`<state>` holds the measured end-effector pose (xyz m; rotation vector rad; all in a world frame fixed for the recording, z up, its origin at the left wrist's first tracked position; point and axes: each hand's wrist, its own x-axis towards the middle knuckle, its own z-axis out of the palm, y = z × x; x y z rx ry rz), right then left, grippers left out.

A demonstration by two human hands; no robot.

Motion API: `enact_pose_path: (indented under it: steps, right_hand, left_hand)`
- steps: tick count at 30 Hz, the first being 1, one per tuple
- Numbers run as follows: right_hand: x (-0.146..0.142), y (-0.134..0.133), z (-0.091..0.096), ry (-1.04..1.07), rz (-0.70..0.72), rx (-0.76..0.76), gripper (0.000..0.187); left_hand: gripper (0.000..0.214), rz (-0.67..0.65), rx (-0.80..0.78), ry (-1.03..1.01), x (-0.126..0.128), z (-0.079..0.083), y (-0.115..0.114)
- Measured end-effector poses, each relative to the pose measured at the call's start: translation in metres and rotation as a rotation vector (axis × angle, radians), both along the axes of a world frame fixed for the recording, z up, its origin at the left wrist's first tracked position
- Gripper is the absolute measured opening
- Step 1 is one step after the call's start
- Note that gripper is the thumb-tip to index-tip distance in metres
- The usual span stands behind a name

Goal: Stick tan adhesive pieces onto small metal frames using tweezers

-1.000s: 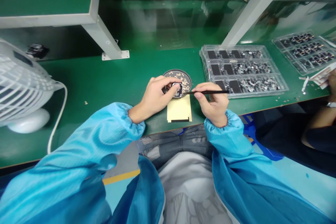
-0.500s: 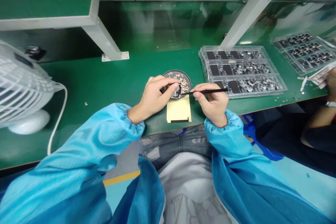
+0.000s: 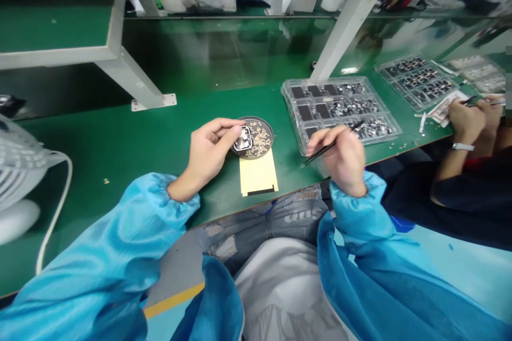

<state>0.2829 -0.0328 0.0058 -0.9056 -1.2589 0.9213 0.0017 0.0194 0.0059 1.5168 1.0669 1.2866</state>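
Note:
Between the thumb and fingers of my left hand is a small watch case, square with rounded corners, its inside facing up. It is held over the left edge of a round dark dish strewn with tiny tan pieces. Under the dish's near side lies a yellow sticky-note pad with a black strip along its bottom edge. My right hand, partly blurred, grips dark tweezers whose tips point left, apart from the watch case. It is just in front of the clear compartment tray.
The clear tray holds dark square pieces and shiny small parts. Farther right is another parts tray, near a co-worker's hands. A white fan with its cord stands at left. Slanted metal posts rise from the green bench.
My right hand has drawn the tweezers away from the watch case, to the right. My left hand still holds the case, now tilted more openly. The whole view has shifted.

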Motion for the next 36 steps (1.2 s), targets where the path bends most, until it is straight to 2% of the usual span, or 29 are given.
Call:
enact_pose_path:
  steps: [3,4,6,7,9,11,15,18,21,23,26,29,31,33,36]
  right_hand:
    - [0.052,0.029,0.020,-0.266,-0.354,0.022,0.043]
    - [0.069,0.041,0.025,-0.428,-0.502,0.005,0.042]
    - [0.099,0.063,0.030,-0.844,-0.610,-0.128,0.038]
    - [0.110,0.073,0.030,-0.981,-0.600,-0.217,0.037]
    - [0.124,0.088,0.027,-1.124,-0.561,-0.356,0.039]
    - [0.130,0.097,0.024,-1.152,-0.525,-0.428,0.040]
    - [0.136,0.107,0.025,-1.111,-0.448,-0.458,0.036]
    - [0.144,0.113,0.027,-1.112,-0.414,-0.397,0.035]
    - [0.148,0.108,0.029,-1.099,-0.399,-0.163,0.036]
    - [0.137,0.094,0.030,-1.072,-0.442,-0.053,0.031]
    - [0.098,0.061,0.034,-0.943,-0.487,-0.030,0.023]
    - [0.043,0.026,0.034,-0.651,-0.316,-0.086,0.023]
    - [0.009,0.009,0.030,-0.600,-0.228,-0.086,0.026]
    - [-0.018,0.000,0.024,-0.560,-0.152,-0.104,0.022]
    - [-0.044,-0.002,0.012,-0.491,-0.026,-0.142,0.022]
  left_hand:
    - [0.039,-0.078,-0.068,-0.077,-0.001,-0.004,0.003]
    - [0.044,-0.098,-0.079,-0.089,-0.001,-0.007,0.004]
    - [0.050,-0.113,-0.083,-0.092,0.000,-0.012,0.005]
    - [0.051,-0.112,-0.080,-0.088,0.000,-0.014,0.006]
    - [0.048,-0.114,-0.092,-0.065,0.001,-0.014,0.006]
    - [0.042,-0.114,-0.123,-0.039,0.002,-0.011,0.006]
    - [0.038,-0.108,-0.178,-0.068,0.002,-0.004,0.004]
    - [0.038,-0.121,-0.235,-0.101,0.002,-0.002,0.003]
    - [0.037,-0.135,-0.249,-0.093,0.001,-0.002,0.002]
    - [0.037,-0.163,-0.258,-0.113,0.000,-0.002,0.001]
    - [0.031,-0.207,-0.283,-0.192,0.001,0.000,-0.001]
    - [0.026,-0.233,-0.297,-0.253,0.002,0.001,-0.001]
    - [0.025,-0.242,-0.307,-0.268,0.002,0.001,0.000]
    - [0.025,-0.250,-0.311,-0.273,0.001,-0.001,0.000]
    - [0.028,-0.262,-0.301,-0.249,0.000,-0.003,0.000]
